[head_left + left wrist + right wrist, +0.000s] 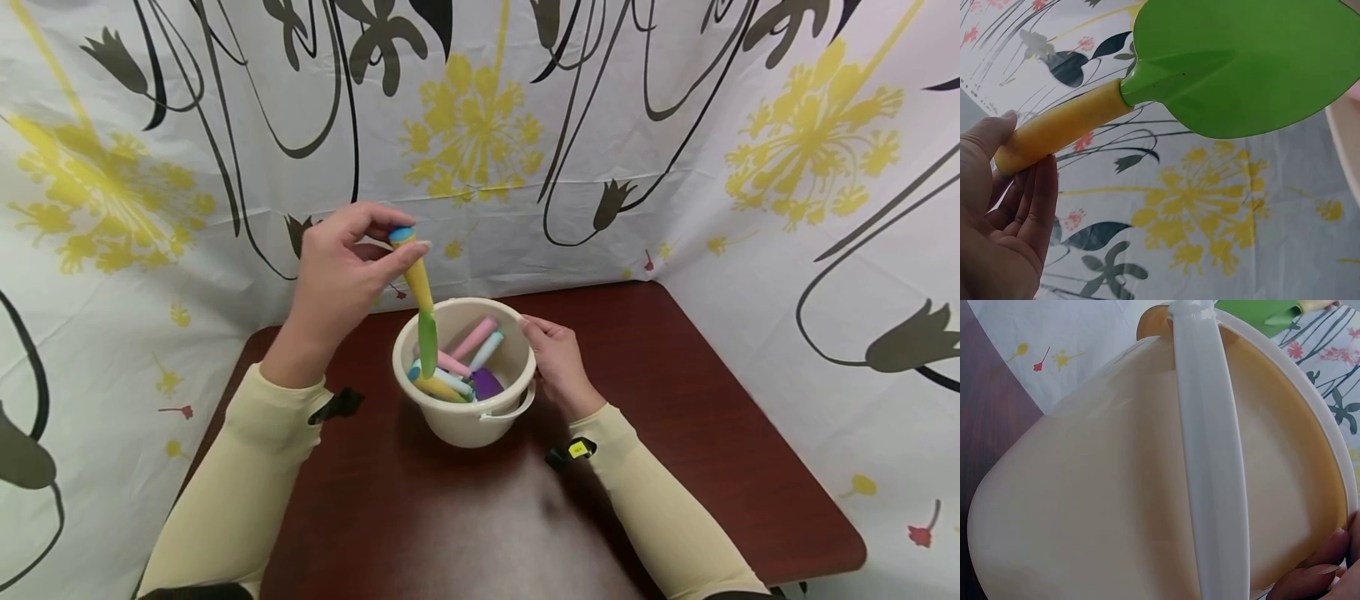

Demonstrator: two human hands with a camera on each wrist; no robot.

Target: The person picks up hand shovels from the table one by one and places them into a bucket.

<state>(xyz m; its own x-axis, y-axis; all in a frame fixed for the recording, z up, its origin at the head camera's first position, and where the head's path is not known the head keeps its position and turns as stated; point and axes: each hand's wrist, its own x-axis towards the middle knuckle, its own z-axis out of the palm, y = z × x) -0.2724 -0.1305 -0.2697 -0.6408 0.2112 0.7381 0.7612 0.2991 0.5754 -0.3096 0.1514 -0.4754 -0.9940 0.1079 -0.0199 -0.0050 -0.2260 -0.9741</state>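
Note:
My left hand (337,271) pinches a garden trowel (427,333) by the top of its yellow handle, which ends in a blue cap. The trowel's green blade (1235,69) points down into the mouth of a cream bucket (465,425). On the bucket's right side, my right hand (557,358) grips the rim with thumb and fingers. Inside the bucket lie several tools, among them a pink handle (476,337), a pale blue handle (487,352), a yellow handle (441,388) and a purple piece (486,383). Their lower parts are hidden.
The bucket stands on a dark red-brown table (465,517). Its carrying handle (1213,456) hangs down along the outside. A white curtain (480,242) with yellow flowers and grey plants closes off the back and both sides.

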